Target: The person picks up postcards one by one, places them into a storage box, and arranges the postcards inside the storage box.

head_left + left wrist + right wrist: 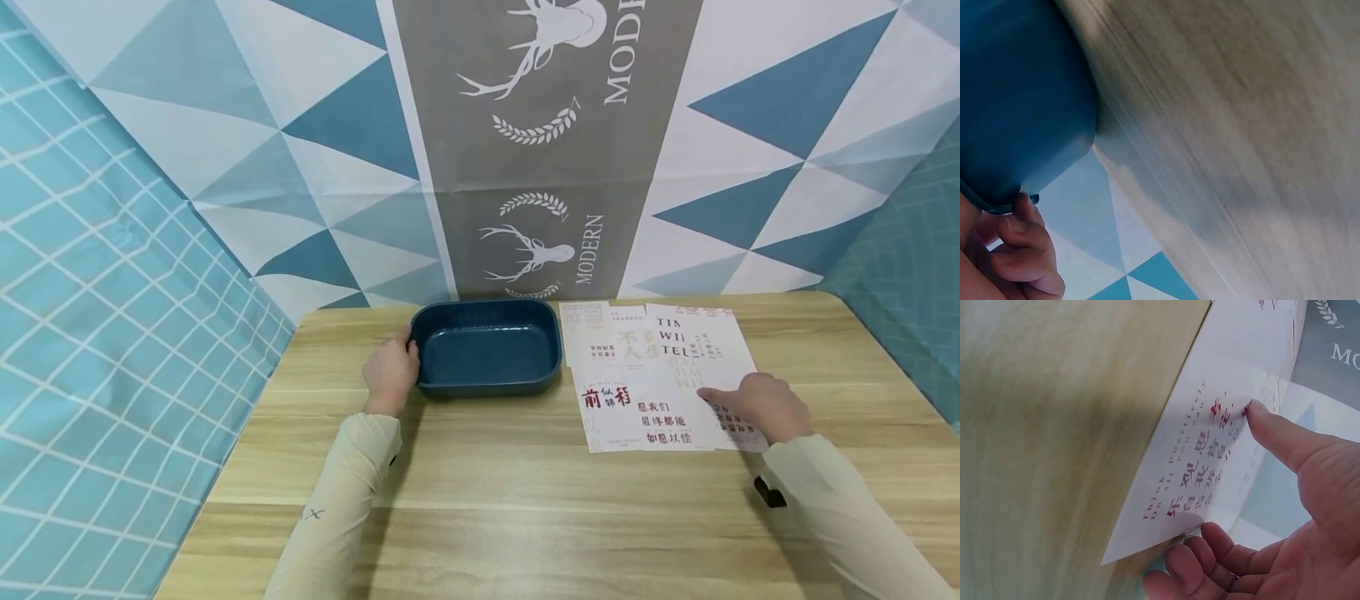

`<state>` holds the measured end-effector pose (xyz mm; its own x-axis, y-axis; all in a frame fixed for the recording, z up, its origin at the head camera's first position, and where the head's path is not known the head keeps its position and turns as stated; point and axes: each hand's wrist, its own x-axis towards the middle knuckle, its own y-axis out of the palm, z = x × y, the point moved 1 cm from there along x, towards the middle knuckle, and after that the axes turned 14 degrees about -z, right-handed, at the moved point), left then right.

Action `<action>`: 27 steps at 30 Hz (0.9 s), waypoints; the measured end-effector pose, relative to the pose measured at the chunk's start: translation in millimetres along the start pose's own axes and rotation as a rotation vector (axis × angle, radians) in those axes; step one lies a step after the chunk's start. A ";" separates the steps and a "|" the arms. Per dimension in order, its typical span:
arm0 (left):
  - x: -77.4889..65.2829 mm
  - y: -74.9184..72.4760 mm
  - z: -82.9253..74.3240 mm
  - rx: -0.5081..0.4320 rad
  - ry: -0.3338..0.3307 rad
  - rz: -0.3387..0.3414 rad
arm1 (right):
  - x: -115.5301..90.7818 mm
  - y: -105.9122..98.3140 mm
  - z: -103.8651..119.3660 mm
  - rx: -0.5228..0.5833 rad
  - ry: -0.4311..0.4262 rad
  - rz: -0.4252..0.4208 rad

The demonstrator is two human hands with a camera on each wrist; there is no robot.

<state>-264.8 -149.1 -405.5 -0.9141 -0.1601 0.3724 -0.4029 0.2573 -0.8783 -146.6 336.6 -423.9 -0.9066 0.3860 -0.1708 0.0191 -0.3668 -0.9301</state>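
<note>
A dark blue rectangular basin (487, 358) with rounded corners stands at the back of the table. My left hand (392, 372) grips its left end, and in the left wrist view the fingers (1025, 244) curl at the lipped rim. To the right, several white printed cards (622, 367) lie in overlapping rows. At their lower right my right hand (768, 406) holds a card with red lettering (1194, 450). Its thumb (1279, 431) lies on the printed face while the other fingers bend at the card's edge.
The wooden table (510, 517) meets a wall covering (540, 167) with deer and triangle patterns. Blue gridded cloth (112, 333) hangs along the left side, and green-blue cloth (907, 258) borders the right.
</note>
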 end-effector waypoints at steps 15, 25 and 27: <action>1.0 -0.7 -0.9 -0.008 -0.002 0.004 | 5.9 -1.8 -10.0 0.133 0.053 0.000; 1.2 0.1 0.0 -0.003 -0.001 0.011 | 9.7 -8.7 -11.8 0.218 0.051 0.023; 1.2 -0.4 0.1 -0.001 -0.003 0.012 | 9.1 -9.7 -11.8 0.230 0.057 0.009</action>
<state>-265.7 -149.5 -404.7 -0.9188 -0.1599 0.3609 -0.3919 0.2602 -0.8824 -150.0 353.7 -420.2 -0.8815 0.4265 -0.2027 -0.0757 -0.5513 -0.8309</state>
